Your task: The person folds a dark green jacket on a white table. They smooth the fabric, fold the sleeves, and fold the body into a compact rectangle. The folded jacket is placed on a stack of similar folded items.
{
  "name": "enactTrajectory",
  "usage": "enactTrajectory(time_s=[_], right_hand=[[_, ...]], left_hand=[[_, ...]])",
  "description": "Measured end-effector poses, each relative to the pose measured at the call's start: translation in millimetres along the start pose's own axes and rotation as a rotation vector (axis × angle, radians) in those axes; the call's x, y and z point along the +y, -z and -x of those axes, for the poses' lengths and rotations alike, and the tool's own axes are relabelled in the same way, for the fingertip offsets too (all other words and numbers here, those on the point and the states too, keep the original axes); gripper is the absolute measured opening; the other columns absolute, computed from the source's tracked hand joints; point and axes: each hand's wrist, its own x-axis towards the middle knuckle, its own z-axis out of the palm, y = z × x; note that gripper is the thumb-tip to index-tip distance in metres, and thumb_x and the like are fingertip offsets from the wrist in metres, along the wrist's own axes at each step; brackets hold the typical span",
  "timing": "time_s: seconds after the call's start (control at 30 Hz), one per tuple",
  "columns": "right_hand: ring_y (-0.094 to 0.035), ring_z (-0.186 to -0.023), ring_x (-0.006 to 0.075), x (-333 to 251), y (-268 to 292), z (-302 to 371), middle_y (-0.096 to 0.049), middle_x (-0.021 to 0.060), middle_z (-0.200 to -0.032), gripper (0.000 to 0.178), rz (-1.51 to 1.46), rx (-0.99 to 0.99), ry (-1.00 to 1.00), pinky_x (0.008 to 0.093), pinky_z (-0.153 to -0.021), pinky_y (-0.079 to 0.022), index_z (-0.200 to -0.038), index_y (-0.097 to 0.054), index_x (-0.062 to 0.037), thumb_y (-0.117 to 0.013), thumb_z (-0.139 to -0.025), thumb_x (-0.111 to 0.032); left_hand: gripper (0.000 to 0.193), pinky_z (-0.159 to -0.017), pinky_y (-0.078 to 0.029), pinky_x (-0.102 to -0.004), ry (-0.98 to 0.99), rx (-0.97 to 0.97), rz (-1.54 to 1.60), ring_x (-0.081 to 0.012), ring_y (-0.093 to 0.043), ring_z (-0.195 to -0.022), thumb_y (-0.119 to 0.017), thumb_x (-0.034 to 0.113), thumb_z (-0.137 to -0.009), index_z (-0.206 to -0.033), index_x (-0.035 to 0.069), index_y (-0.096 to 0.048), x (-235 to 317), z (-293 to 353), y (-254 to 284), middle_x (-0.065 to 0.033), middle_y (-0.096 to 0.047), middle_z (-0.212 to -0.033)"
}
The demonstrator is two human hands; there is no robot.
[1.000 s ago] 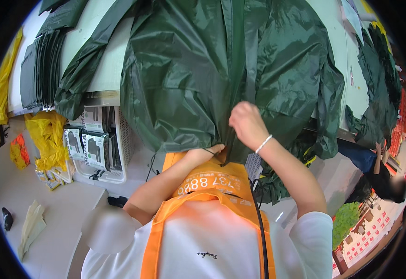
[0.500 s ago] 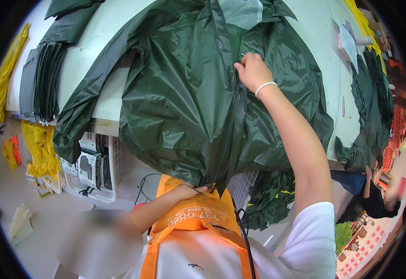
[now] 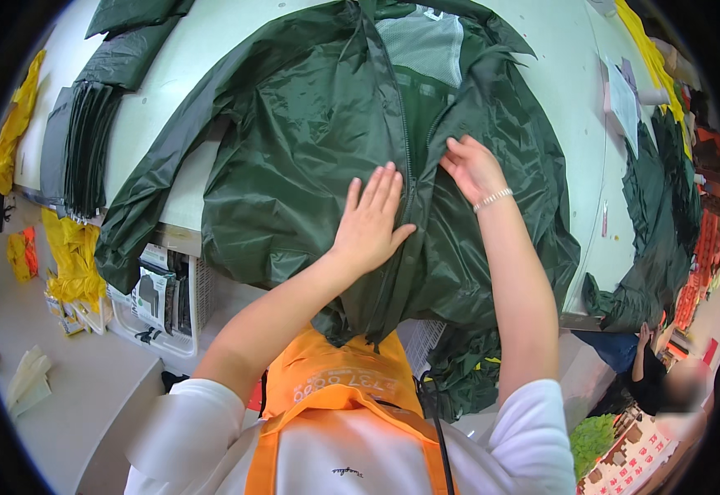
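Note:
A glossy dark green rain jacket (image 3: 294, 165) lies spread across a pale table, its lower hem hanging over the front edge. Its front zip is parted at the top, where white mesh lining (image 3: 426, 45) shows. My left hand (image 3: 370, 221) rests flat on the left front panel beside the zip, fingers stretched and thumb out. To the right of the zip, my right hand (image 3: 475, 172) has its fingers bent onto the right front panel and appears to pinch the fabric. A beaded bracelet circles that wrist.
Folded dark green garments (image 3: 92, 148) are stacked at the left. A white basket (image 3: 202, 289) of packaged items sits below the table, beside yellow material (image 3: 75, 264). More green garments (image 3: 653, 214) lie at the right edge. Another person (image 3: 649, 371) is at far right.
My left hand has risen from the hem at my apron to lie on the jacket's left panel. My right hand has moved off the zip, down and right. The zip's upper part has opened wider.

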Motion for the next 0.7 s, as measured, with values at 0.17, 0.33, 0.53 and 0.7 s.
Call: enactTrajectory(time_s=[0.17,0.33,0.53,0.7], right_hand=[[-0.062,-0.082,0.0147,-9.4,71.6,33.2,-0.063,0.0067,-0.090,0.005,0.385,0.313,0.056,0.0300,-0.072,-0.051,-0.093,-0.057,-0.0020,-0.059,-0.089,-0.004],[-0.057,-0.090,0.0228,2.6,5.3,50.2,-0.058,0.0092,-0.094,0.028,1.124,0.636,0.907,0.0328,-0.079,-0.046,-0.099,-0.059,-0.0019,-0.070,-0.073,-0.002],[-0.054,-0.091,0.0255,52.9,-27.4,52.1,-0.055,0.0086,-0.096,0.016,1.819,-0.074,0.740,0.0365,-0.078,-0.043,-0.090,-0.062,-0.0058,-0.066,-0.077,-0.015],[-0.054,-0.089,0.0232,39.9,-16.0,52.8,-0.058,0.0013,-0.082,0.006,1.577,-0.263,0.675,0.0371,-0.078,-0.040,-0.072,-0.065,-0.0117,-0.064,-0.076,-0.016]], left_hand=[[0.098,-0.112,-0.013,-0.0540,0.060,-0.090,-0.080,-0.0284,-0.017,-0.143,-0.060,0.062,-0.077,-0.145,0.000,-0.025,-8.8,-4.3,-20.5,-0.0160,-0.019,-0.154],[0.101,-0.112,-0.012,-0.0542,0.091,-0.130,-0.132,-0.0284,-0.017,-0.143,-0.064,0.061,-0.073,-0.145,0.002,-0.025,-8.8,-5.9,-15.8,-0.0154,-0.018,-0.154],[0.100,-0.112,-0.012,-0.0556,0.098,-0.170,-0.103,-0.0309,-0.017,-0.143,-0.067,0.058,-0.072,-0.145,0.003,-0.027,-4.0,-0.5,-15.0,-0.0171,-0.018,-0.154],[0.095,-0.111,-0.014,-0.0577,0.097,-0.187,-0.092,-0.0333,-0.019,-0.142,-0.064,0.060,-0.073,-0.143,0.004,-0.032,2.9,32.2,-13.0,-0.0188,-0.019,-0.153]])
